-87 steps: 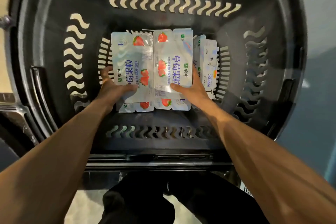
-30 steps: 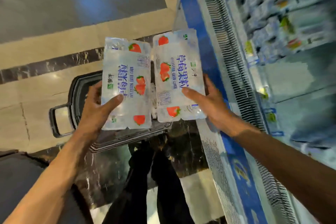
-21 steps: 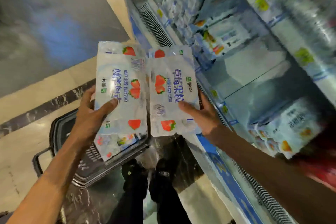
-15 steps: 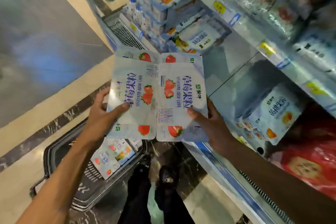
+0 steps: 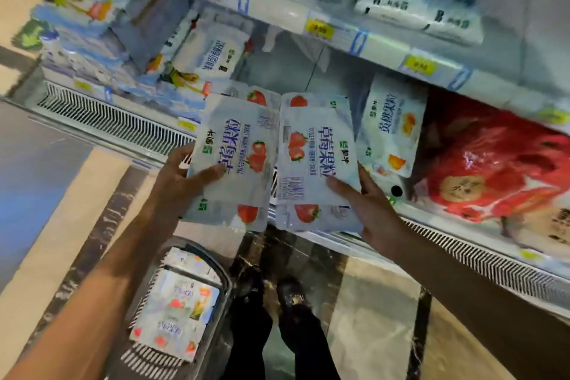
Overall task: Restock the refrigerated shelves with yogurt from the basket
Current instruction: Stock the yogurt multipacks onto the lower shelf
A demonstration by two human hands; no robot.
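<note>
My left hand (image 5: 179, 182) grips a strawberry yogurt pack (image 5: 237, 160) by its left edge, thumb on top. Beside it, my right hand (image 5: 367, 207) grips a second strawberry yogurt pack (image 5: 314, 160) by its lower right corner. Both packs are white with red strawberries and blue print, held side by side in front of a gap on the lower refrigerated shelf (image 5: 481, 262). The dark basket (image 5: 216, 311) stands on the floor below, with several more yogurt packs (image 5: 175, 315) inside.
On the shelf, a white yogurt pack with orange fruit (image 5: 391, 123) stands right of the gap, then a red package (image 5: 493, 170). More white and blue packs (image 5: 212, 52) fill the left. An upper shelf edge with yellow price tags (image 5: 317, 29) runs above. My shoes (image 5: 271, 293) are on the marble floor.
Both hands lifted the two packs out of the basket and carried them up and right to the fridge shelf. The view turned from the basket to the shelves.
</note>
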